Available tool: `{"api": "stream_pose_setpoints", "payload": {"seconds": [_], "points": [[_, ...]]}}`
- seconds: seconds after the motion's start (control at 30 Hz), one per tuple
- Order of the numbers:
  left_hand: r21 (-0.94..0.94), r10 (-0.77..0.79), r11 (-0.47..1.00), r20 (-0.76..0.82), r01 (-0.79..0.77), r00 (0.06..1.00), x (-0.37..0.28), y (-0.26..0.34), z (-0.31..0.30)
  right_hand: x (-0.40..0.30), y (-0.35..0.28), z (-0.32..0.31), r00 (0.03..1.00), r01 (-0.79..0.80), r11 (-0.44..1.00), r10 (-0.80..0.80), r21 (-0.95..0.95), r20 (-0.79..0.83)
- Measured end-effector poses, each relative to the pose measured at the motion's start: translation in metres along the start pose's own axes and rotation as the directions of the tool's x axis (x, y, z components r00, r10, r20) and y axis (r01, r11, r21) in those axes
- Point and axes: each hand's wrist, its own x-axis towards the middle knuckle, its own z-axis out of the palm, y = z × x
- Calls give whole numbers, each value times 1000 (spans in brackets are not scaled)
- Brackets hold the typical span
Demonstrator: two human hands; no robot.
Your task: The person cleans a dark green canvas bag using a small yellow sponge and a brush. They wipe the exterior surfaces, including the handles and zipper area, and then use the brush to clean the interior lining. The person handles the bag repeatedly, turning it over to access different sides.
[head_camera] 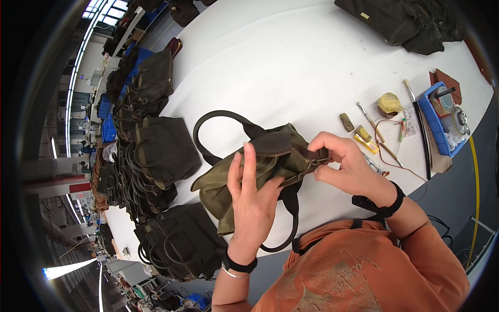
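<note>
A dark olive handbag lies before me with its zipped mouth apart and its olive-green lining bulging out. My right hand pinches the end of the brass-toothed zipper between thumb and fingers. Against the lining rests my left hand, two fingers raised and spread, thumb beside the zipper's near edge. Its other fingers are hidden, so I cannot tell whether it grips the cloth. One looped handle stretches to the bag's far side, the other to the near side.
Several dark bags are piled along the left of the white table; more dark bags lie far right. Right of my hands are a covered pot, brushes, a yellow utility knife and a blue tray.
</note>
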Motion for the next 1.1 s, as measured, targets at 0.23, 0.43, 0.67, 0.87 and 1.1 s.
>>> {"api": "stream_pose_setpoints", "payload": {"seconds": [0.23,0.43,0.67,0.87,1.1], "points": [[-345,73,939,164,-12,984,20,-24,7,-2,-6,-9,983,-181,953,172,242,57],[-389,-31,918,112,73,993,28,-21,-3,4,-2,-11,976,6,1000,-12,-30,-216],[-458,-79,870,236,183,968,31,-15,-15,8,-9,-2,955,279,837,-294,-471,44],[-524,-39,794,461,308,886,30,-27,-21,9,5,-7,983,138,927,-86,-349,162],[-600,21,730,498,327,867,25,-28,-12,9,12,-9,952,-196,980,196,-20,236]]}}
